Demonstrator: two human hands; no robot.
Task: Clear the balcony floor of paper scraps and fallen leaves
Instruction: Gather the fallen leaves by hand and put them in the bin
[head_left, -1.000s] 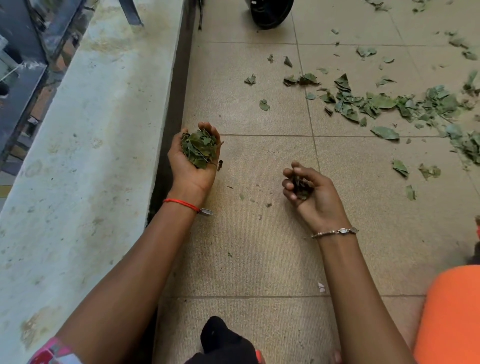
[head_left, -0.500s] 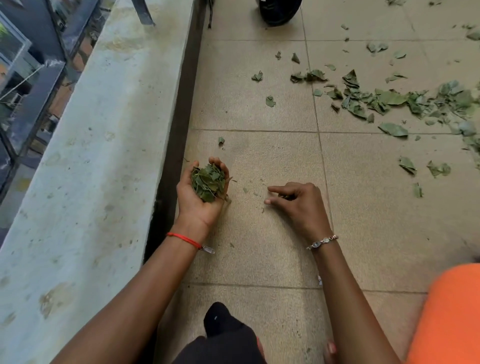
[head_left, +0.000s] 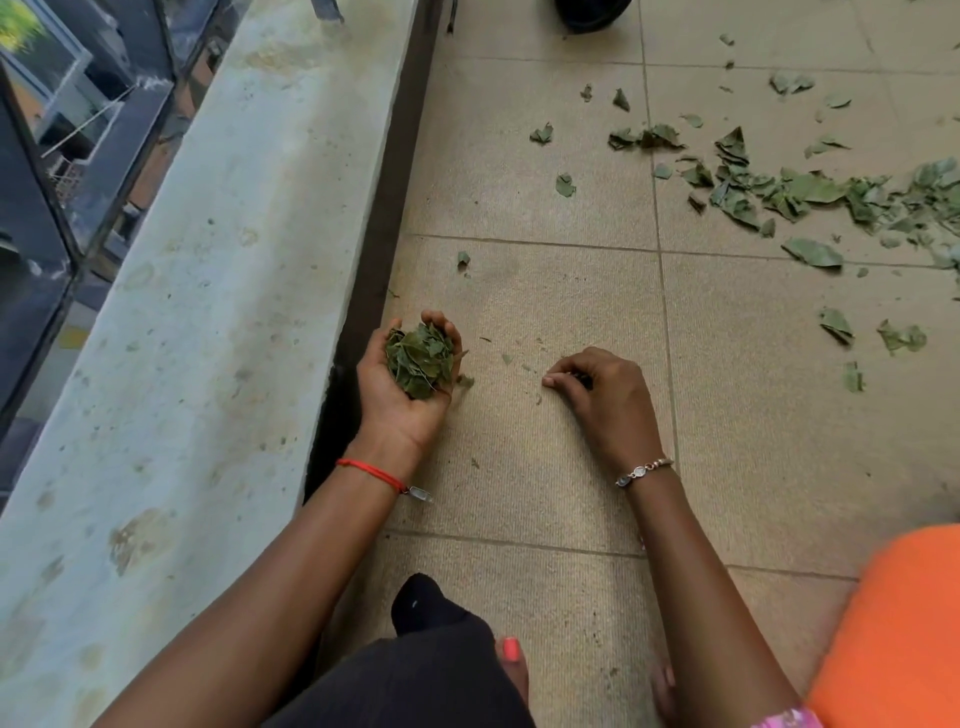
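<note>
Left grip (head_left: 410, 400) cupped round a wad of leaf scraps (head_left: 420, 358), right grip (head_left: 605, 402) curled at the floor (head_left: 519, 483), contents unclear; scraps likely light, brittle: pinch edges, scoop piles.

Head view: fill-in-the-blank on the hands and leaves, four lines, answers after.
1. The left hand cups a clump of green ____.
2. The right hand is turned palm ____ over the floor tile.
3. The red string bracelet is on the ____ wrist.
4. The biggest leaf scatter lies to the person's ____.
Missing words: leaves; down; left; right.
</note>
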